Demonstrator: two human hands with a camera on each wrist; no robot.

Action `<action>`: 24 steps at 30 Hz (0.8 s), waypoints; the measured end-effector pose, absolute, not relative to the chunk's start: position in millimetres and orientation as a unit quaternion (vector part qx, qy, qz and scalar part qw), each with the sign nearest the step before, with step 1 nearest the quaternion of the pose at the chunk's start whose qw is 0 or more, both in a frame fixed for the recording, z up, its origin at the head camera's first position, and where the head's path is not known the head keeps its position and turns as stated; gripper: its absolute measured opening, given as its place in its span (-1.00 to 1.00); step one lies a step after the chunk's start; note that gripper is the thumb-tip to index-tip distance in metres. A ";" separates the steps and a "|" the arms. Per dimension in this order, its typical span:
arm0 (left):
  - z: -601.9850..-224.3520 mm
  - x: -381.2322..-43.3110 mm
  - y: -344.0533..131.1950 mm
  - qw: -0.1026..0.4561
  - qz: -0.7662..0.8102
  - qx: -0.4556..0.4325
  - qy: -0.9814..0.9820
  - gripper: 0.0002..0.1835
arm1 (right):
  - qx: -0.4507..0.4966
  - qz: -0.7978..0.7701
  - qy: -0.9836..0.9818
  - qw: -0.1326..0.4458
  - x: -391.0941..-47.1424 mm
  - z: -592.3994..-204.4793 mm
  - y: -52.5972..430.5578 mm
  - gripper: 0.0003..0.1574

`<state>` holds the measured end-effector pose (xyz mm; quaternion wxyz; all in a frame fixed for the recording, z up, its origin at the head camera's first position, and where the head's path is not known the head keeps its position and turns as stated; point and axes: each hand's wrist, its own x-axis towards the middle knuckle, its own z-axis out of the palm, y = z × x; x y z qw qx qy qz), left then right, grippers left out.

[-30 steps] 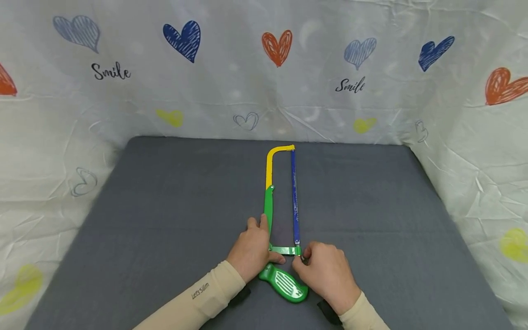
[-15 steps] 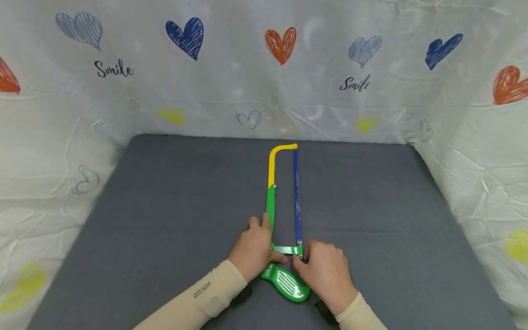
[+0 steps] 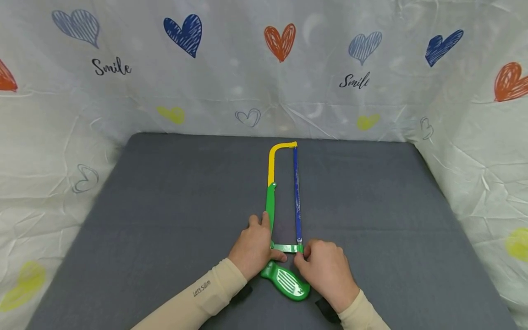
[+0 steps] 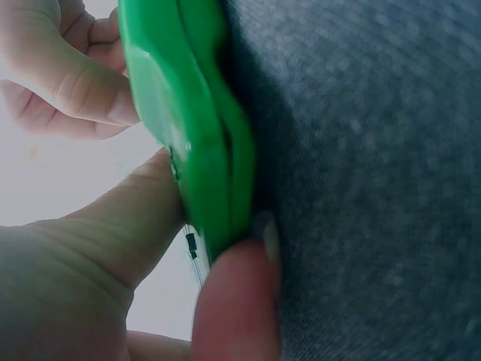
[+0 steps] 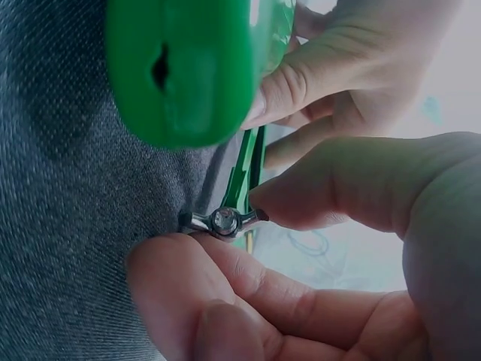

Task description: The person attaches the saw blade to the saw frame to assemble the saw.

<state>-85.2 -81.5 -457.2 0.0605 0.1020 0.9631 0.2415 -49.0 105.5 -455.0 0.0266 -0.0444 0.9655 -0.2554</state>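
A hacksaw lies on the grey cloth with its handle towards me, its green and yellow frame (image 3: 270,197) to the left of the blue blade (image 3: 297,192). My left hand (image 3: 252,250) grips the frame just above the green handle (image 3: 288,283), thumb across the near end. At the blade's near end, my right hand (image 3: 327,270) pinches a metal wing nut (image 5: 225,221) between thumb and fingers. The head view hides that nut behind the fingers; the right wrist view shows it below the handle's end. The left wrist view has the handle (image 4: 188,135) close up.
A dark grey cloth (image 3: 173,197) covers the table. Behind it and at both sides hangs a pale curtain (image 3: 231,68) printed with hearts and "Smile".
My right thumb and fingers have shifted slightly at the wing nut, covering it in the head view. My left hand keeps its grip, and the hacksaw stays about where it was.
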 end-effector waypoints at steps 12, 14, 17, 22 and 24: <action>-458.4 -86.6 -80.5 0.075 0.239 0.090 0.964 0.30 | -0.039 -0.292 0.954 0.060 -50.7 -454.3 110.6 -0.77; -458.4 -86.2 -80.7 0.076 0.242 0.090 0.963 0.30 | -0.038 -0.305 0.949 0.073 -51.6 -453.8 112.6 -0.83; -458.8 -86.2 -80.4 0.079 0.246 0.090 0.962 0.30 | -0.036 -0.327 0.939 0.098 -54.8 -453.5 116.2 -0.89; -458.4 -86.8 -79.9 0.084 0.244 0.085 0.963 0.31 | -0.033 -0.344 0.929 0.132 -60.7 -455.1 121.1 -0.86; -458.0 -86.8 -79.6 0.084 0.241 0.084 0.963 0.31 | -0.030 -0.347 0.927 0.139 -61.8 -455.1 122.2 -0.86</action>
